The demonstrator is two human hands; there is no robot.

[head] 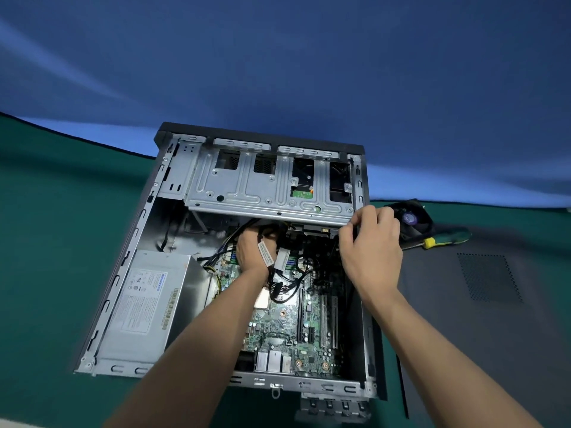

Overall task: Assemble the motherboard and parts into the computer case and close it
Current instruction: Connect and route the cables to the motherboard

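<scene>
Open computer case (148, 230) lies flat — green motherboard (312, 329) seated inside, drive cage (247, 186) raised

My desk (46, 242) is dark green under a blue backdrop (278, 57). The case (197, 177) is silver-grey with a black front; its motherboard (312, 344) is green. My screwdriver (445, 239) is green and yellow, the side panel (463, 319) dark grey with a dotted vent.

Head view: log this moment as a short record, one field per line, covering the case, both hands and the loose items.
case: computer case open, lying on green mat
motherboard: motherboard inside case
power supply: power supply at left of case
left hand: left hand among black cables, under drive cage
right hand: right hand at drive cage's right corner
loose items: fan, screwdriver, side panel, right of case
</scene>
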